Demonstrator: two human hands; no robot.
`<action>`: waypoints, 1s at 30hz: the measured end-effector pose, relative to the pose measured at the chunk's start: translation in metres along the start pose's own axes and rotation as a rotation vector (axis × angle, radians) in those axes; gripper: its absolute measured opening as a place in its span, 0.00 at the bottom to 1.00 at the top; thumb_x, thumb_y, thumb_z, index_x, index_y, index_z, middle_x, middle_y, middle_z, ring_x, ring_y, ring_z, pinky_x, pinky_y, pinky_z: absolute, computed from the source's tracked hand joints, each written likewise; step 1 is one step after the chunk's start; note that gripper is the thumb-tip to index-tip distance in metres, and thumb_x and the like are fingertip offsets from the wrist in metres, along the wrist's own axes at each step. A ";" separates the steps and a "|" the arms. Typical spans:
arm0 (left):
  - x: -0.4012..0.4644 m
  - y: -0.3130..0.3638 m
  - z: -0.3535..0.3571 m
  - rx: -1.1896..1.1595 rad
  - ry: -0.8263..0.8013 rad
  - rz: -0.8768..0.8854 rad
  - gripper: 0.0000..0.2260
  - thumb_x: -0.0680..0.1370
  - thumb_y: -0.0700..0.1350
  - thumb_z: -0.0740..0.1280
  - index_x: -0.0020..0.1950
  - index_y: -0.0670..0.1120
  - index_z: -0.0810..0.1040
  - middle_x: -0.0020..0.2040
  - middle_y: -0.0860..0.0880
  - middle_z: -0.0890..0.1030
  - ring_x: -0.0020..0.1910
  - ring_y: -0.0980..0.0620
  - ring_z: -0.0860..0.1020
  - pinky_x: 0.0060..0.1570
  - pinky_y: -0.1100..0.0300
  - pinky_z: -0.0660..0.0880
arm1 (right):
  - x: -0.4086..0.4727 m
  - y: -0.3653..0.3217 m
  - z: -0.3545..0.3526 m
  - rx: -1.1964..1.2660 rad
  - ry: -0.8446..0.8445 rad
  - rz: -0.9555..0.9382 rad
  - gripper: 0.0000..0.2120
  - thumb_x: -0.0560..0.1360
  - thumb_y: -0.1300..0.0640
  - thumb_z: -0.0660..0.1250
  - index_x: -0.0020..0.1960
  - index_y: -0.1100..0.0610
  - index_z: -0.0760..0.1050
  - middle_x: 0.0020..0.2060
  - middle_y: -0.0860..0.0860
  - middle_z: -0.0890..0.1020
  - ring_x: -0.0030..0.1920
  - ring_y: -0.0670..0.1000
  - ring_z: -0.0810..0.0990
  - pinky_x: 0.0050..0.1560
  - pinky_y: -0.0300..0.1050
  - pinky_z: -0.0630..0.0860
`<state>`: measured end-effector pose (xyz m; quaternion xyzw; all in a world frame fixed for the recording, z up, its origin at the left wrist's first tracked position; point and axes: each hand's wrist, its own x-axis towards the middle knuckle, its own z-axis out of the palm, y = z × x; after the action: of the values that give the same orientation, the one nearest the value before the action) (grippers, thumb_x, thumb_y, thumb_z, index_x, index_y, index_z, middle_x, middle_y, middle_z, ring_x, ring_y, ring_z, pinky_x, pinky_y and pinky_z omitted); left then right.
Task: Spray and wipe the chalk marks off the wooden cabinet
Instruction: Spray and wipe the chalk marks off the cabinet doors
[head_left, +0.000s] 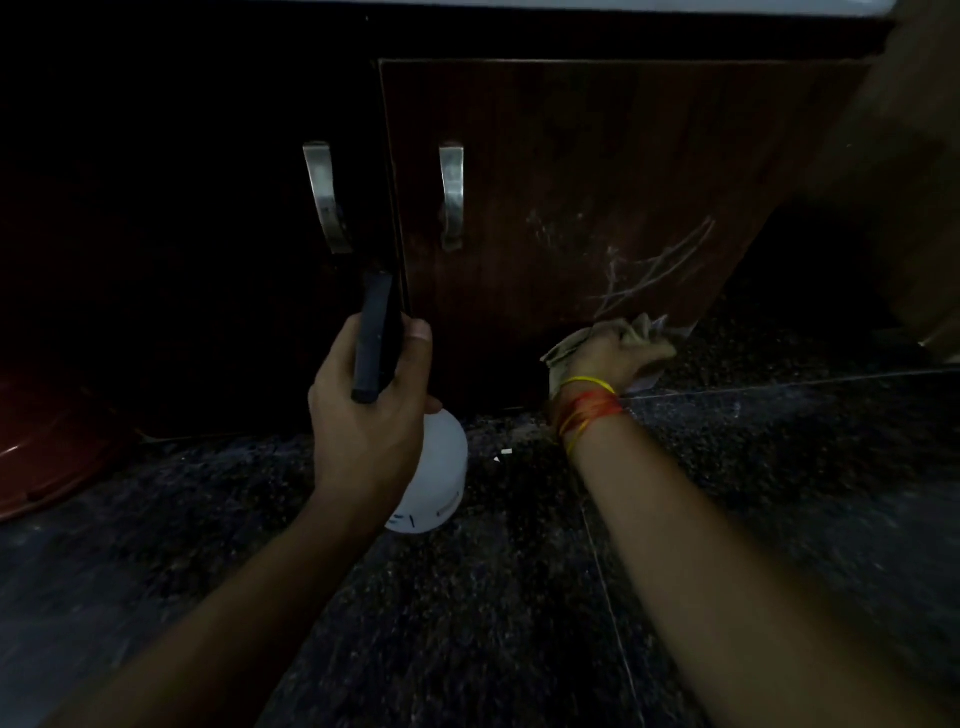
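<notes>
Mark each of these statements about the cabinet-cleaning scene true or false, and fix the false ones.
1. The left hand grips the spray bottle. True.
2. The right hand is empty. False: it holds a cloth.
3. Chalk marks show on the right cabinet door. True.
4. The cloth is pressed near the door's top edge. False: it is at the bottom corner.
5. Each door has a metal handle. True.
</notes>
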<state>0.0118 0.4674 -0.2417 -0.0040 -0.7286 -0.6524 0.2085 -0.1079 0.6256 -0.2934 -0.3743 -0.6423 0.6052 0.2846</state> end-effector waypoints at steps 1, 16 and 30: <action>-0.001 0.000 0.001 0.001 -0.006 0.000 0.07 0.75 0.57 0.63 0.48 0.56 0.74 0.47 0.32 0.78 0.32 0.46 0.77 0.32 0.71 0.74 | -0.007 -0.003 -0.002 0.037 0.003 -0.091 0.30 0.82 0.61 0.53 0.78 0.62 0.41 0.73 0.58 0.65 0.70 0.57 0.68 0.68 0.44 0.64; -0.003 0.004 0.005 0.040 -0.005 0.006 0.07 0.75 0.56 0.62 0.48 0.54 0.74 0.45 0.36 0.78 0.31 0.50 0.77 0.33 0.73 0.73 | -0.014 -0.034 0.001 -0.184 -0.137 -1.072 0.34 0.74 0.68 0.56 0.76 0.66 0.45 0.76 0.64 0.52 0.76 0.66 0.45 0.75 0.61 0.42; -0.003 0.004 0.012 0.051 0.015 0.020 0.07 0.75 0.56 0.62 0.48 0.55 0.74 0.43 0.39 0.79 0.29 0.58 0.79 0.32 0.74 0.72 | 0.011 -0.034 -0.008 -0.313 -0.153 -1.326 0.33 0.74 0.63 0.60 0.76 0.62 0.50 0.75 0.61 0.57 0.75 0.64 0.50 0.75 0.54 0.42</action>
<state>0.0118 0.4797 -0.2392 -0.0010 -0.7435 -0.6313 0.2205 -0.1124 0.6394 -0.2597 0.1051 -0.8340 0.2281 0.4914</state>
